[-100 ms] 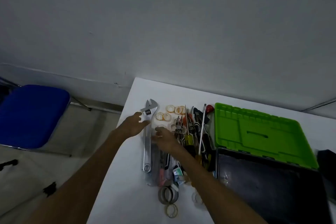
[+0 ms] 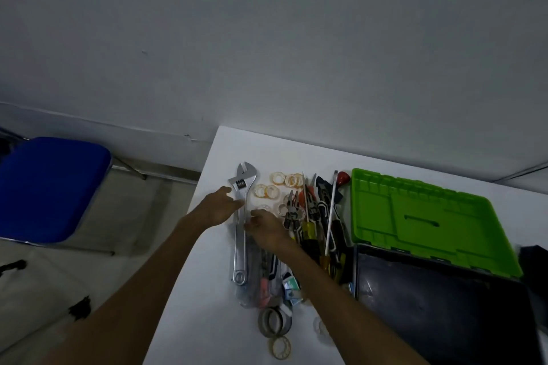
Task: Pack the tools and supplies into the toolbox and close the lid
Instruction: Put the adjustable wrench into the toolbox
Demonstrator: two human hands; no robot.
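Both hands had barely shifted, closing on the adjustable wrench [image 2: 241,216], left of the toolbox [image 2: 444,305]. The left hand [image 2: 221,207] touched its shaft, uncurled; the right hand [image 2: 267,227] hovered loosely curled, holding nothing, seemingly positioned for a two-handed lift.

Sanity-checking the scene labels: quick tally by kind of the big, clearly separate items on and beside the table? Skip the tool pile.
Adjustable wrench: 1
Toolbox with open green lid: 1
Large tape rolls at the near edge: 2
Blue chair, on the floor: 1
Total: 5
The small tape rings and the pile itself are too cluttered to count.
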